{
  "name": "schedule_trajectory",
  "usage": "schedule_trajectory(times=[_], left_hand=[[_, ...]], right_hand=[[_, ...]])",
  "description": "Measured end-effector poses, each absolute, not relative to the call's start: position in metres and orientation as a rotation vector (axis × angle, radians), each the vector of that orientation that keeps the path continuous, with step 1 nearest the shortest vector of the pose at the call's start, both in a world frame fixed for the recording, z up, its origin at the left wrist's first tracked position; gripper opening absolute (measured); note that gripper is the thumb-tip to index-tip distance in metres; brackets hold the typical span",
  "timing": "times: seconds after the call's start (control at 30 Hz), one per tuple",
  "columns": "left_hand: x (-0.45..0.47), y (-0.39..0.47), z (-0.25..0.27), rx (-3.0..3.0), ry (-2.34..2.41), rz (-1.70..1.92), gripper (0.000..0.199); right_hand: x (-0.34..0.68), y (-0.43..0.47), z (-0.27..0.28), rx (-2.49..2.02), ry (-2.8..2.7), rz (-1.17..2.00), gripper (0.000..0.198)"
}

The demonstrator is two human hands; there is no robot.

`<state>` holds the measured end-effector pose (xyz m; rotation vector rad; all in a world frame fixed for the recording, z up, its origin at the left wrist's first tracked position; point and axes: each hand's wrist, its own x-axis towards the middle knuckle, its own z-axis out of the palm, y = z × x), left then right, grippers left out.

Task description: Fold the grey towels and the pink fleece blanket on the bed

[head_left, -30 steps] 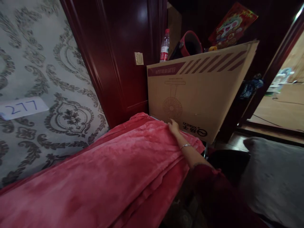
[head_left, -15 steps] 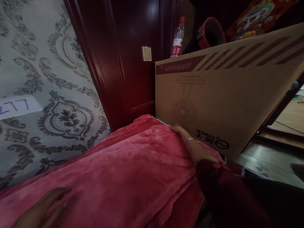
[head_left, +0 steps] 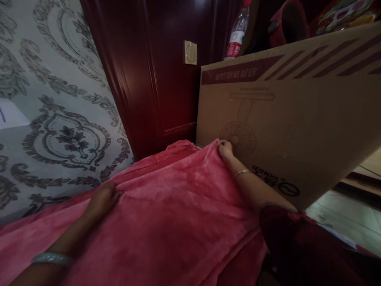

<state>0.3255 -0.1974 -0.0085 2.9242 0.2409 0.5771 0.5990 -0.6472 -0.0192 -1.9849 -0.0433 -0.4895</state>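
Observation:
A plush pink-red blanket spreads across the lower part of the view. My right hand pinches its far right corner and holds that corner raised in a peak, close to the cardboard box. On the left, my left hand grips a fold along the blanket's far edge, fingers closed on the fabric. A taut crease runs between the two hands. There is a bangle on my left wrist and a thin bracelet on my right one.
Behind my right hand stands a big cardboard box with a fan drawing. A plastic bottle and a red band-like object are at its top edge. Dark red panelling with a switch and patterned wallpaper border the blanket.
My left hand has moved forward and right and closed on the blanket's edge. My right hand has lifted the far corner. The view has shifted slightly.

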Motion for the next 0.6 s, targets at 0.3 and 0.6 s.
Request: schedule_trajectory(times=[0.3, 0.6], left_hand=[[0.342, -0.176, 0.016, 3.180, 0.691, 0.581, 0.034], [0.351, -0.158, -0.046, 3.088, 0.653, 0.340, 0.052]], right_hand=[[0.638, -0.611, 0.013, -2.146, -0.029, -0.719, 0.032], [0.647, -0.584, -0.050, -2.488, -0.115, -0.451, 0.028]])
